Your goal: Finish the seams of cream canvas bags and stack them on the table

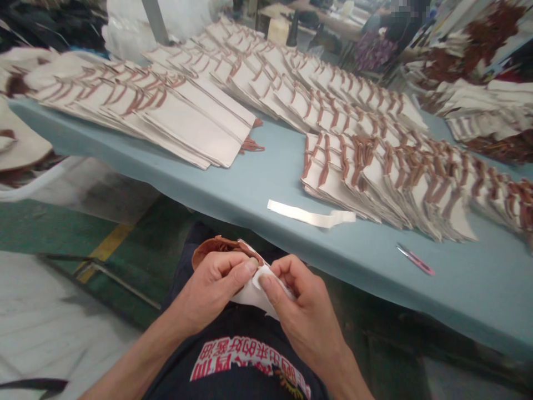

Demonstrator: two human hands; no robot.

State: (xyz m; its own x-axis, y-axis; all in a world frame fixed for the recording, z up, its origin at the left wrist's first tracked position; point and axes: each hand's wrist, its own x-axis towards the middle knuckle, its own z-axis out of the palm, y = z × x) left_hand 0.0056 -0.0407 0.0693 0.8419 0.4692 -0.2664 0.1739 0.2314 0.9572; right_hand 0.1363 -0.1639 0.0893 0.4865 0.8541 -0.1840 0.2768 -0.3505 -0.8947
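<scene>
Both hands are at work in the lap, below the near edge of the counter [250, 194]. The left hand [216, 280] is curled nearly closed, thumb pressed to forefinger on a small cloth piece [250, 297]. The right hand [302, 303] pinches the same piece from the other side, its fingers folded in. The piece is white, with a brown strap [208, 247] bunched at its far end behind the left knuckles.

The step looks like fine fingertip work on an edge or fold of the cloth, though the exact spot is hidden between the thumbs. Since the piece is limp and small, any further handling calls for a steady two-thumb pinch.

On the counter lie long fanned rows of similar pieces [375, 178], a loose white strip [310, 215] and, to the right, a pink cutter [416, 260] – well apart from both hands.
</scene>
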